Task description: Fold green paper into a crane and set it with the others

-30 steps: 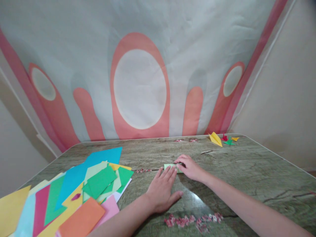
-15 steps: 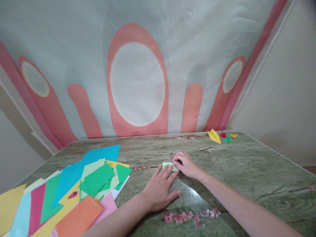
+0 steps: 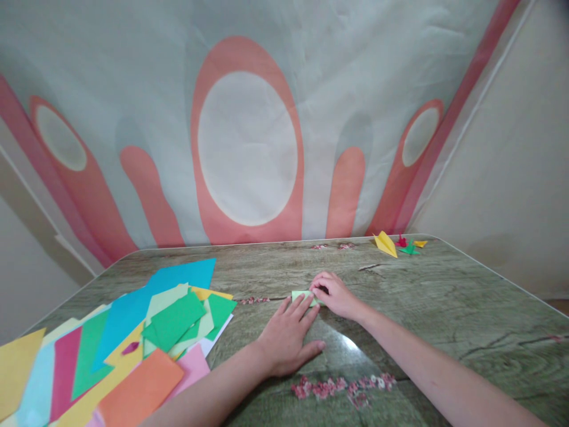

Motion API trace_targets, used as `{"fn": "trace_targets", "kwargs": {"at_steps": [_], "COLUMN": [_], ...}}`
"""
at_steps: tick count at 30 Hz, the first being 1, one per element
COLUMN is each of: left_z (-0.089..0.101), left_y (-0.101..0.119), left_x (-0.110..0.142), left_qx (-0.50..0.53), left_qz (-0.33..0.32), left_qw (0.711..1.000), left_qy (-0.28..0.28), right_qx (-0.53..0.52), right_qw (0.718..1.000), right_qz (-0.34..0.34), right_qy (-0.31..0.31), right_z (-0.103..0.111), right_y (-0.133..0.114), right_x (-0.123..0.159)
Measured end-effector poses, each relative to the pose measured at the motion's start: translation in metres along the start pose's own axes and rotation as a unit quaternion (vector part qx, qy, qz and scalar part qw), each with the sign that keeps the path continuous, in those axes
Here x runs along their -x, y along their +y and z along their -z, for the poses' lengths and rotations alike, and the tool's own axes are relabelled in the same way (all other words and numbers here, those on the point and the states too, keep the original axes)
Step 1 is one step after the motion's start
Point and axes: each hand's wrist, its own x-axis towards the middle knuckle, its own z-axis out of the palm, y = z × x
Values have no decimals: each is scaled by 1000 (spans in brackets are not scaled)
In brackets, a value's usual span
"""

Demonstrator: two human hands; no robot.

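Note:
A small folded piece of light green paper (image 3: 300, 294) lies on the wood-patterned table in front of me. My left hand (image 3: 287, 338) rests flat with fingers spread, its fingertips pressing on the paper's near edge. At the right end of the paper, my right hand (image 3: 333, 295) has thumb and forefinger pinched together on its edge. The fingers of both hands hide part of the paper, so its exact folds cannot be made out.
Left of my arm spreads a pile of coloured sheets, with a green sheet (image 3: 175, 320), a blue sheet (image 3: 182, 276) and an orange sheet (image 3: 140, 385). At the far right sit a yellow paper plane (image 3: 385, 244) and small folded figures, one green (image 3: 409, 248). A printed curtain (image 3: 249, 148) hangs behind the table.
Both hands stay at the green paper in nearly the same pose. The whole view has shifted very slightly.

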Motion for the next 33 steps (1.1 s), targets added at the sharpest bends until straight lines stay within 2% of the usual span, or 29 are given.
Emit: {"fn": "trace_targets", "kwargs": {"at_steps": [10, 19, 33], "left_z": [1, -2, 0], "left_y": [1, -1, -3], "left_x": [-1, 0, 1], "left_qx": [-10, 9, 33], "left_qz": [3, -5, 2], "left_qw": [1000, 1000, 999], "left_qy": [-7, 15, 12], "right_qx": [-3, -11, -28], "right_qw": [1000, 999, 999], "right_qz": [-9, -29, -25], "right_qy": [-16, -11, -32], "right_z": [5, 14, 23], "right_y": [-5, 6, 11], "right_x": [0, 4, 5]}}
